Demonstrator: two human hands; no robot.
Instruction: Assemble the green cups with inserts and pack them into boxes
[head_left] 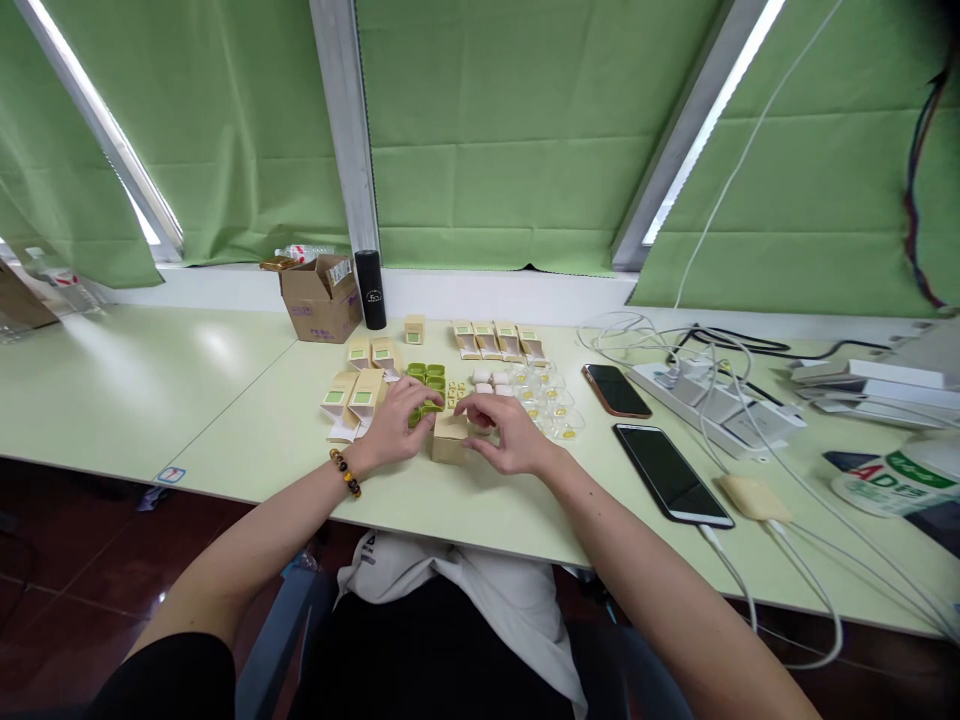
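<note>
Head view looks down over my forearms onto a pale green desk, and I have both hands on a small tan carton standing near the front edge. My left hand wraps its 9 o'clock side, fingers curled over the top toward the green inserts; a beaded bracelet sits on that wrist. My right hand pinches the carton's top edge at 3 o'clock, fingers bent and close together, not spread. I cannot tell whether the top flap is tucked in or standing loose under my fingers.

Judging by the layout, the packing looks partly done. At 12 o'clock from the carton lie green plastic trays, white caps and clear cups with yellow contents, all loose on the desk. At 10 o'clock a cluster of open cartons with green labels lies with flaps out, and a row of four more sits toward the window, so I judge many remain to fill and close.

Farther out, a brown shipping box and a black tumbler stand at 11 o'clock. At 3 o'clock are two phones, a power strip and tangled white cables.
</note>
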